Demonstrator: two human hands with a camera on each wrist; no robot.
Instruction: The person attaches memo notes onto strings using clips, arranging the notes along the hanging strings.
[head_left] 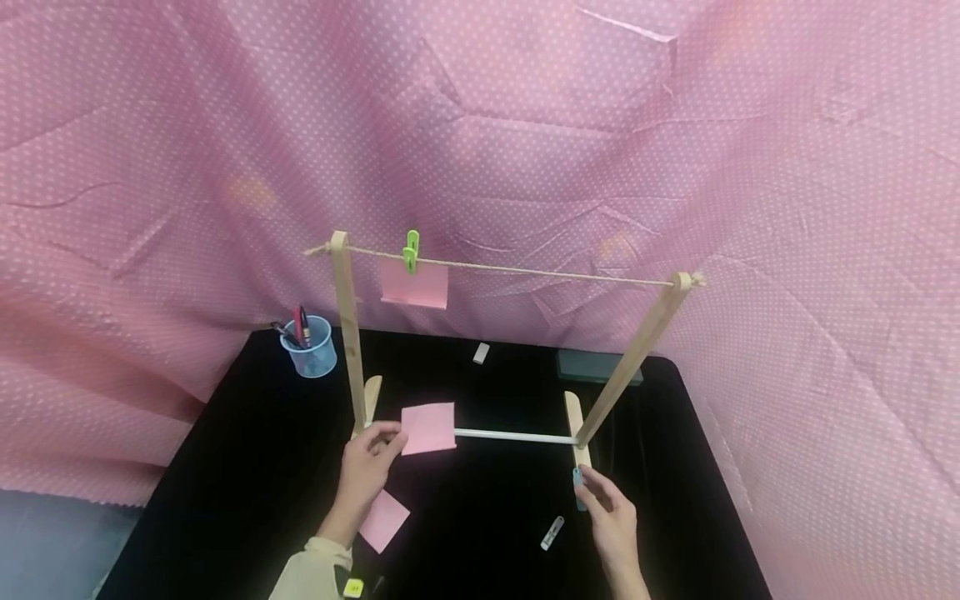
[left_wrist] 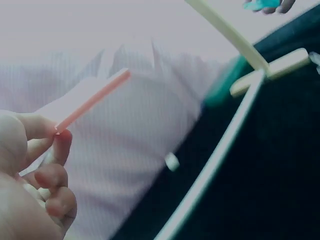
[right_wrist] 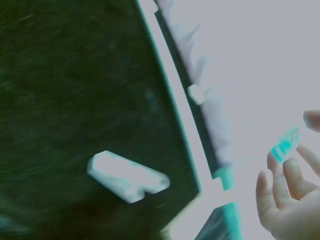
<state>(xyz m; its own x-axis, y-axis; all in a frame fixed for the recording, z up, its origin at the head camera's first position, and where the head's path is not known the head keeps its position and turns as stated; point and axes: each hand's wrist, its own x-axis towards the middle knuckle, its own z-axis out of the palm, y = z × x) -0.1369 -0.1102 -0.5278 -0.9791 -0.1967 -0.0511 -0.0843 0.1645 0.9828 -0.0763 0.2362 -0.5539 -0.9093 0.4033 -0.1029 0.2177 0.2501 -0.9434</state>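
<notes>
A light-blue cup (head_left: 313, 362) with several pens (head_left: 305, 327) leaning in it stands on the black table (head_left: 465, 533). To the cup's right lies a small white block (head_left: 482, 353); farther right of it, a dark green-grey box (head_left: 588, 367). Behind the cup hangs a pink dotted curtain (head_left: 480, 150).

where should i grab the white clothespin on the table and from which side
The white clothespin is probably best pinched across its long sides near the middle, from above and the right: it is slim and lies on the black table, with the right hand nearest on that side. That hand holds a blue clothespin, so it may need freeing first.
</notes>
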